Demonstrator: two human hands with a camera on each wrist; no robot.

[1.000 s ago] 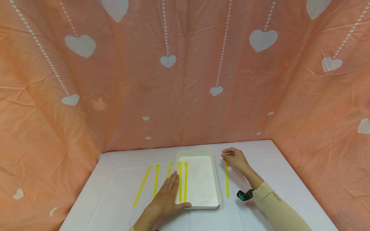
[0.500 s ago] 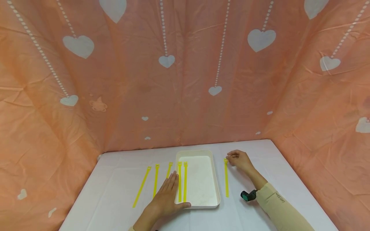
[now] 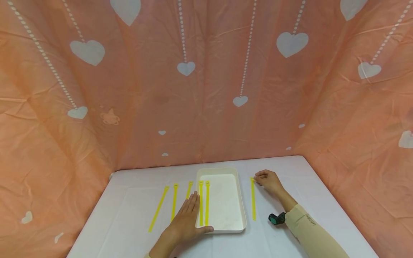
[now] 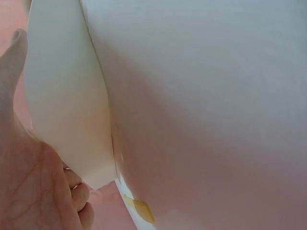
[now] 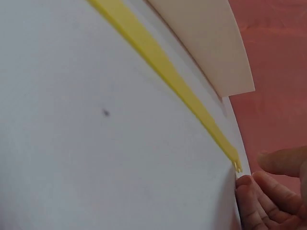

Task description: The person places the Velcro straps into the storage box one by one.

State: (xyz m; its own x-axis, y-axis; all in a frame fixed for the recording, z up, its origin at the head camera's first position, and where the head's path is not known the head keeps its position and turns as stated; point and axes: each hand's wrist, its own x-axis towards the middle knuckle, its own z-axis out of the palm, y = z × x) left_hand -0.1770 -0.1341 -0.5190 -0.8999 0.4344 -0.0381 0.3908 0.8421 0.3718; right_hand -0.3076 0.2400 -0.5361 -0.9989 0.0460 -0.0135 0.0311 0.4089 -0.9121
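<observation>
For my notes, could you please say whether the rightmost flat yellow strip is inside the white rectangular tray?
Outside: the strip lies on the white tabletop, right of the tray.

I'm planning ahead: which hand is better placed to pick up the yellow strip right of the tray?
Probably the right hand: it is beside the far end of that yellow strip. The left hand is at the opposite edge of the white tray.

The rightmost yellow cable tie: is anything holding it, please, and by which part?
The cable tie appears unheld: the right hand is just beside its head end.
</observation>
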